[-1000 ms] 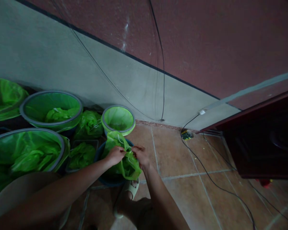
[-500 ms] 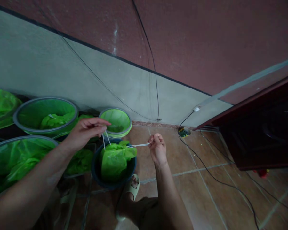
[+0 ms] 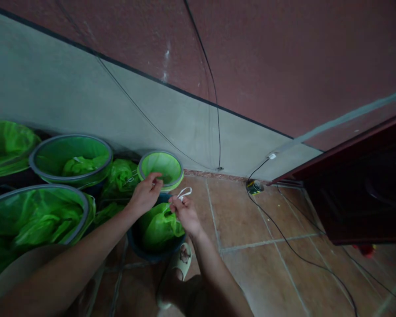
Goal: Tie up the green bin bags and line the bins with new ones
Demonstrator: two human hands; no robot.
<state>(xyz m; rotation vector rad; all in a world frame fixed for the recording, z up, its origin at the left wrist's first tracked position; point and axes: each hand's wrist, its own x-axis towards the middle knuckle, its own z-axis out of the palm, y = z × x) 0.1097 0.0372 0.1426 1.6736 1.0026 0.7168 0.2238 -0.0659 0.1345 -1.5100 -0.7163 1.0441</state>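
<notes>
A green drawstring bag (image 3: 161, 226) sits in a dark blue bucket (image 3: 137, 250) by my foot, its top gathered. My right hand (image 3: 185, 213) is closed on the white drawstring (image 3: 185, 192) at the bag's neck, and a loop of the string sticks up above the fingers. Just left of it, over the bucket's far rim, hovers my left hand (image 3: 147, 193). Its fingers are loosely bent and apart, and no string shows in them. A smaller bin (image 3: 181, 176) with a green liner stands right behind my left hand.
Several grey-rimmed bins (image 3: 86, 207) with green liners crowd the left side along the wall. A black cable (image 3: 293, 259) runs across the tiled floor past a small dark can (image 3: 254, 187). The dark door (image 3: 366, 198) stands at right.
Both hands have come together over the bucket. The drawstring, earlier stretched between them, is now bunched in my right hand, and the left no longer shows string. The bag's mouth is drawn closer together.
</notes>
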